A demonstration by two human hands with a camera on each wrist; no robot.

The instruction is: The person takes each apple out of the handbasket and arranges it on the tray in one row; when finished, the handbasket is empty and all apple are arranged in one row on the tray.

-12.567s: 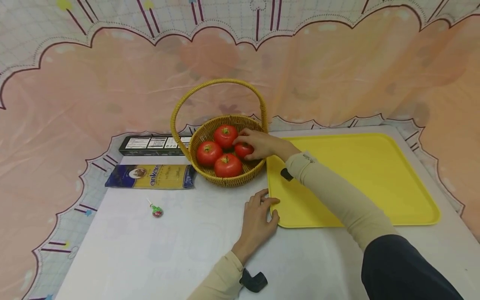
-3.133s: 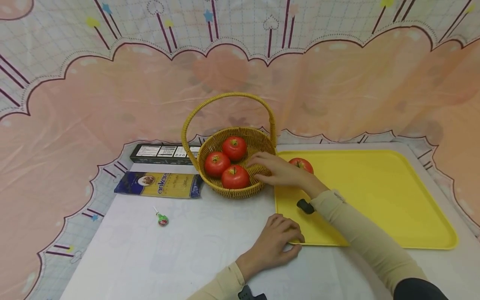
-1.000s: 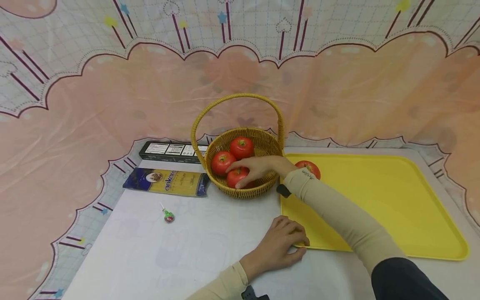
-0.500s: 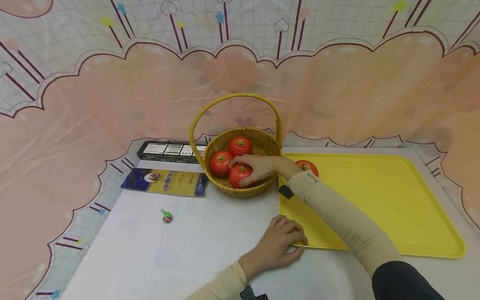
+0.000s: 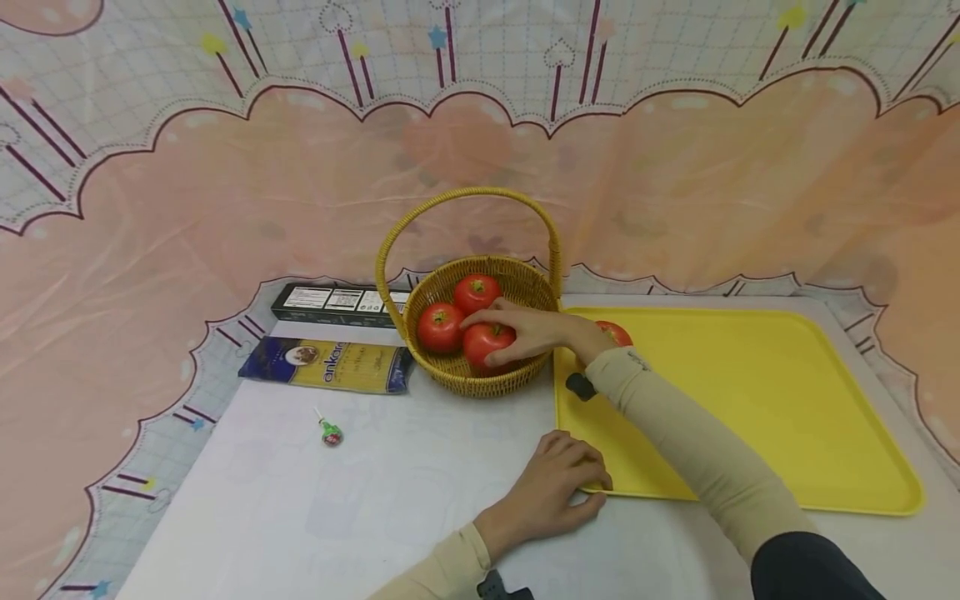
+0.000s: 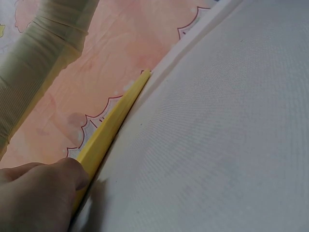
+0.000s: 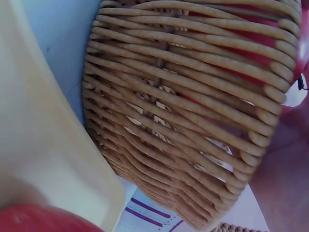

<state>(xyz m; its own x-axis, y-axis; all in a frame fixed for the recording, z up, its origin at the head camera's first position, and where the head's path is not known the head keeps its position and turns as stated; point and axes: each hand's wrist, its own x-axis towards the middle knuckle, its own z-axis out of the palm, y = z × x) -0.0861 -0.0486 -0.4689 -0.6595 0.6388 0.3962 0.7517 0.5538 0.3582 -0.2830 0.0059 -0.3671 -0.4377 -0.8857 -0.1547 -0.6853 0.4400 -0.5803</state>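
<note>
My right hand (image 5: 528, 331) reaches into the yellow wicker basket (image 5: 457, 382), thumb and fingers round the front red apple (image 5: 486, 340). Two more apples sit beside it, a left apple (image 5: 440, 327) and a back apple (image 5: 476, 293). Another apple (image 5: 615, 333) lies on the yellow tray (image 5: 750, 400), partly hidden by my right wrist. My left hand (image 5: 551, 487) holds the tray's near left corner, fingers curled over the rim. In the left wrist view the thumb (image 6: 72, 171) presses the tray's side. The basket's woven wall (image 7: 183, 106) fills much of the right wrist view.
Left of the basket lie a dark box (image 5: 337, 304) and a blue and yellow packet (image 5: 326, 365) marked "ankara". A green-wrapped lollipop (image 5: 330, 432) lies on the white table (image 5: 375, 500). The basket's tall handle (image 5: 465, 193) arches above the apples. A patterned cloth hangs behind.
One apple has gone from the basket to the tray since the earliest frame. My right hand has since taken hold of the front apple and shifted it slightly right. The left hand stays put lately.
</note>
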